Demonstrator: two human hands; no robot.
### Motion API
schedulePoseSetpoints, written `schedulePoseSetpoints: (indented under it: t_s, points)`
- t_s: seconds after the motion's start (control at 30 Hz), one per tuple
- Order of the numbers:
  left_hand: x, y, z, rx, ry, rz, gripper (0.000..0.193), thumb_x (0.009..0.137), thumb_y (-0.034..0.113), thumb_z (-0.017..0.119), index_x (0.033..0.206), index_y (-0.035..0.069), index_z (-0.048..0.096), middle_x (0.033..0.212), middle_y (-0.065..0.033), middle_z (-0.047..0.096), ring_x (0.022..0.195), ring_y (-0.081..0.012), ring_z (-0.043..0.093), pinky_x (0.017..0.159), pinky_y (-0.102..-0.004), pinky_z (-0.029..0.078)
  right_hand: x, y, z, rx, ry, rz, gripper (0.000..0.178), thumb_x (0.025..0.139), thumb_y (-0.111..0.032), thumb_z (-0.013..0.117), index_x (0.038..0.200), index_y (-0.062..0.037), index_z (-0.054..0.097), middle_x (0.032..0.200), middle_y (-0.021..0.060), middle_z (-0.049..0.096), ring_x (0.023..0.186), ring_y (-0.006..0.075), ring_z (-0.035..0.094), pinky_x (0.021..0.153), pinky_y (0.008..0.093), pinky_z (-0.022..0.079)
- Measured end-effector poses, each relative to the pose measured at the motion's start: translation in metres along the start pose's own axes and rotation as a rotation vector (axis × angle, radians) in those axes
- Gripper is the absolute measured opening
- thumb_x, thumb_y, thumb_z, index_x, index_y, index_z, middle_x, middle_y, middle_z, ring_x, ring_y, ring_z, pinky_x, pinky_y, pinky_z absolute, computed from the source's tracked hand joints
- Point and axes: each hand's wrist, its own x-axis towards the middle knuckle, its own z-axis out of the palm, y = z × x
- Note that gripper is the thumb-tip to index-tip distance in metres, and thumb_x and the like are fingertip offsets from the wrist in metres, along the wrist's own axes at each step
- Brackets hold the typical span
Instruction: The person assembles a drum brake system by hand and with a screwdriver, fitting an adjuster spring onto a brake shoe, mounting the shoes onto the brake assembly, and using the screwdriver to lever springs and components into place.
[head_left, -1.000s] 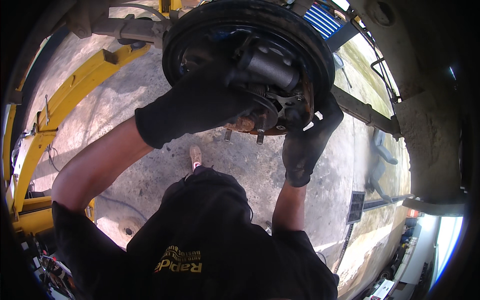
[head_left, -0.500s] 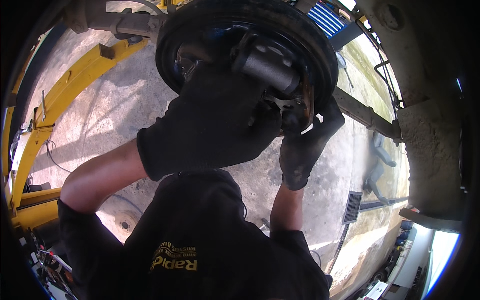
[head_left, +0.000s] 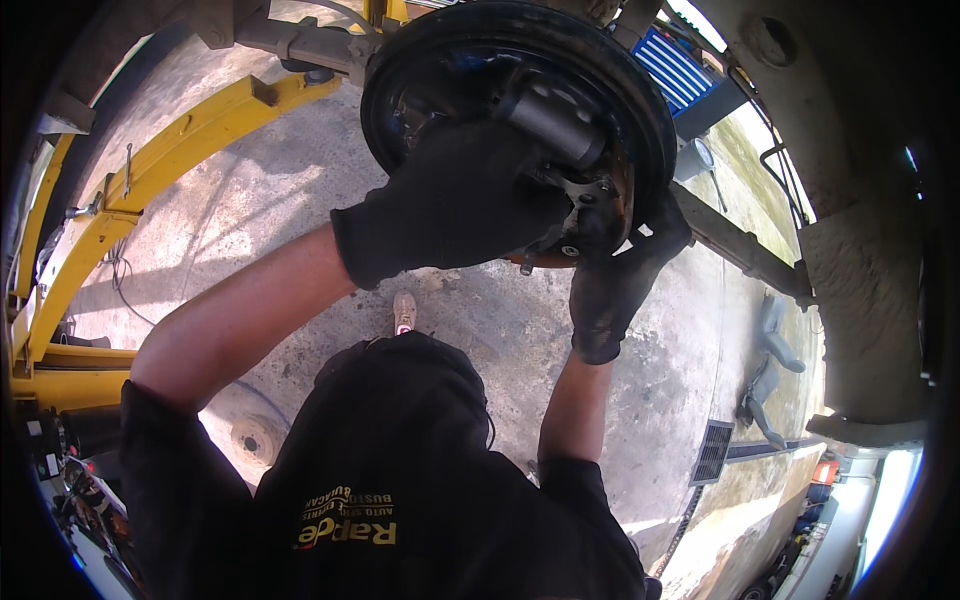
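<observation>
The cylinder (head_left: 553,128) sits on the face of the backing plate (head_left: 625,90), right of its middle. In front of the plate's lower middle, below the cylinder, is the left hand (head_left: 460,195); the right hand (head_left: 615,290) is at the plate's lower right edge. Left of the plate stands the lift arm (head_left: 160,165), and farther down on that side a disc (head_left: 253,440) lies on the floor (head_left: 320,180). Behind the plate, to its upper right, is the drawer cabinet (head_left: 675,70). A bar (head_left: 735,243) runs out rightward from behind it. The floor grate (head_left: 713,453) is well below and right of the plate; a shoe (head_left: 404,312) is directly below its left part.
</observation>
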Motion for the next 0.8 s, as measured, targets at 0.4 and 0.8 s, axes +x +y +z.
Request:
schedulePoseSetpoints:
  t_s: [0.4, 0.8]
  points:
    - [0.008, 0.013, 0.001, 0.028, 0.000, -0.205, 0.041, 0.085, 0.024, 0.077, 0.120, 0.006, 0.066, 0.105, -0.0123, 0.074, 0.096, -0.0270, 0.073, 0.085, -0.0389, 0.058, 0.006, 0.003, -0.008, 0.037, -0.039, -0.095, 0.065, 0.090, -0.020, 0.080, 0.142, -0.0026, 0.046, 0.131, 0.0135, 0.051, 0.123, 0.0282, 0.052, 0.101, 0.0432, 0.048]
    - [0.003, -0.023, -0.010, -0.082, -0.063, 0.161, 0.038, 0.091, 0.027, 0.074, 0.122, 0.006, 0.069, 0.115, -0.0137, 0.072, 0.106, -0.0330, 0.070, 0.094, -0.0426, 0.055, 0.039, -0.026, -0.036, -0.251, 0.008, -0.453, 0.080, 0.081, -0.026, 0.087, 0.148, -0.0039, 0.048, 0.151, 0.0192, 0.042, 0.142, 0.0345, 0.041, 0.112, 0.0483, 0.040]
